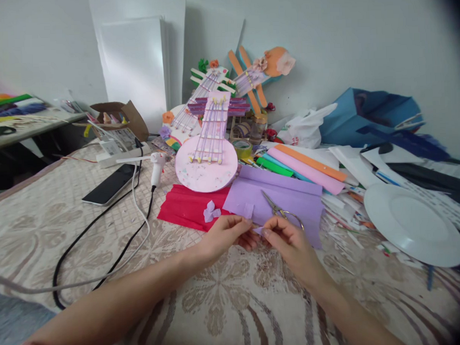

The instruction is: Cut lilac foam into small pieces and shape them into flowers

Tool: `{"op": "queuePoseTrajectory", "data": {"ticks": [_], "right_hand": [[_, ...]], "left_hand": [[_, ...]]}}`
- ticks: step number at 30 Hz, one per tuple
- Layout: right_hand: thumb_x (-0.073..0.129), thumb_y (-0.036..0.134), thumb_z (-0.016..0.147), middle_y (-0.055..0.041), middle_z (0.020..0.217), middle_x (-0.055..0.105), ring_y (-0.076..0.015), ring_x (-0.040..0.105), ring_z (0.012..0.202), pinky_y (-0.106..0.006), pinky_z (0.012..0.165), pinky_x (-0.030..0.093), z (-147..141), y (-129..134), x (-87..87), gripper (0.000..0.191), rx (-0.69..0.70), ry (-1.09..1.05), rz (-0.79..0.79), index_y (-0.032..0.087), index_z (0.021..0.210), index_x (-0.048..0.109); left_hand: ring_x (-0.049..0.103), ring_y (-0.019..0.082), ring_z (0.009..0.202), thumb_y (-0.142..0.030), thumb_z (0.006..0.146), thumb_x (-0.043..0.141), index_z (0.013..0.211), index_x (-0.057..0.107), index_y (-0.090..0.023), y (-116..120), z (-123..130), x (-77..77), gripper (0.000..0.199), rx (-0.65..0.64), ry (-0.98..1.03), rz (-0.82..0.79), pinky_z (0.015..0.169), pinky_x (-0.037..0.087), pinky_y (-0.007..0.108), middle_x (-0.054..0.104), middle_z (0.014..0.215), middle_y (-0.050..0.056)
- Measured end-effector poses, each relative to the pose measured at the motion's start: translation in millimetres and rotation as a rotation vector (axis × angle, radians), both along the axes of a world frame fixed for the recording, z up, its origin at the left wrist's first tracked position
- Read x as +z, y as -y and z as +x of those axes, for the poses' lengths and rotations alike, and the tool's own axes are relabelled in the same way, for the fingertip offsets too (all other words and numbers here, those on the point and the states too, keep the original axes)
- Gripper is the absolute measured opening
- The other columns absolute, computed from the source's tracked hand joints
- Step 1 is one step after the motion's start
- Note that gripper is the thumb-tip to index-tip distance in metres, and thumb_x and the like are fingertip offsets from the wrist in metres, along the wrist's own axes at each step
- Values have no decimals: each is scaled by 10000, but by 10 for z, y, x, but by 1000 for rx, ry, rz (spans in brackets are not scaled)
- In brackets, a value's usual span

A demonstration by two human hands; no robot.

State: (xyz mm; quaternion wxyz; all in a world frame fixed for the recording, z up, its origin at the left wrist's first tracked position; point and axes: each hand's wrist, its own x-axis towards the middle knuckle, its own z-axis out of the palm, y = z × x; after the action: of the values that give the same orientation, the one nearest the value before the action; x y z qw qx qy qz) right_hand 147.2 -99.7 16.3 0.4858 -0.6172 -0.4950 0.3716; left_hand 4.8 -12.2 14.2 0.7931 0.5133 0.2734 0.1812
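Both my hands meet over the front edge of a purple crepe paper sheet (302, 202). My right hand (287, 238) pinches a small purple paper piece (259, 231) between thumb and finger. My left hand (232, 230) is closed at the piece's other side, its thumb pressed to the fingers. Gold-handled scissors (276, 209) lie on the purple sheet just beyond my right hand. On the red crepe paper (182, 207) to the left rests a small purple paper flower (211, 212). Another little purple strip (248, 210) lies behind my fingers.
A pink banjo-like paper craft (206, 178) leans behind the sheets. To the left are a white glue gun (157, 170), its cable, and a phone (112, 185). At right are rolled coloured papers (309, 167), paper scraps and a white plate (413, 226). A blue bag (367, 117) stands behind.
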Motion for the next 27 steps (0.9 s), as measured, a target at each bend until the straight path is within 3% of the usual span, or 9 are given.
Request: {"op": "queuePoseTrajectory", "data": {"ticks": [6, 27], "right_hand": [[506, 243, 823, 25, 641, 475, -126, 438, 599, -229, 555, 369, -15, -6, -4, 124, 25, -20, -6, 197, 708, 513], [498, 289, 833, 16, 660, 502, -133, 473, 624, -240, 577, 393, -14, -8, 26, 137, 85, -84, -22, 195, 738, 528]], "left_hand": [[546, 91, 547, -362, 675, 674, 704, 597, -92, -1, -6, -19, 283, -21, -12, 137, 559, 435, 220, 606, 603, 24], [551, 91, 554, -397, 702, 640, 713, 577, -101, 0, -11, -43, 303, -13, -7, 154, 567, 439, 222, 598, 606, 20]]}}
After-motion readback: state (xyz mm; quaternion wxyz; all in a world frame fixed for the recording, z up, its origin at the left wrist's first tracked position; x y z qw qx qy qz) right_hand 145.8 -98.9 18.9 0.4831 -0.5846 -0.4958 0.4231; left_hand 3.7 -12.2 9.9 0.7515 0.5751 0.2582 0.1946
